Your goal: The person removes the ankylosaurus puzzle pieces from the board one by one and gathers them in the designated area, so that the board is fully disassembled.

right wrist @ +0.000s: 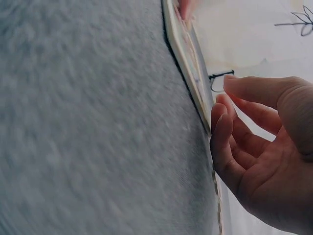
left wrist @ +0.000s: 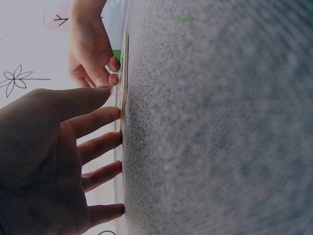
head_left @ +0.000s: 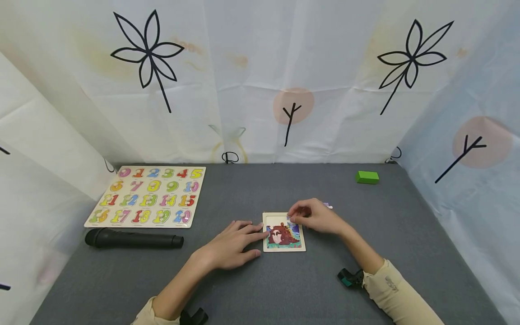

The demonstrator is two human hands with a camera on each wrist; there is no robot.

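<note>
A small jigsaw puzzle in a square pale wooden frame (head_left: pixel 284 249) lies on the table, its picture (head_left: pixel 280 235) showing a reddish-brown figure. Bare wood shows along the picture's upper part. My left hand (head_left: pixel 234 246) rests at the frame's left side, fingers spread and nearly straight, fingertips at its edge; the left wrist view also shows this hand (left wrist: pixel 58 147). Over the upper right corner, my right hand (head_left: pixel 310 215) has thumb and fingers curled together on a small bluish puzzle piece (head_left: pixel 289 217), mostly hidden by the fingertips. In the right wrist view this hand (right wrist: pixel 264 147) is beside the frame (right wrist: pixel 183 61).
Part of a purple piece (head_left: pixel 327 205) shows behind the right hand. A number puzzle board (head_left: pixel 140 225) lies at the back left, with a black microphone (head_left: pixel 134 238) in front of it. A green block (head_left: pixel 367 177) sits at the back right. Printed white curtains (head_left: pixel 252 67) enclose the table.
</note>
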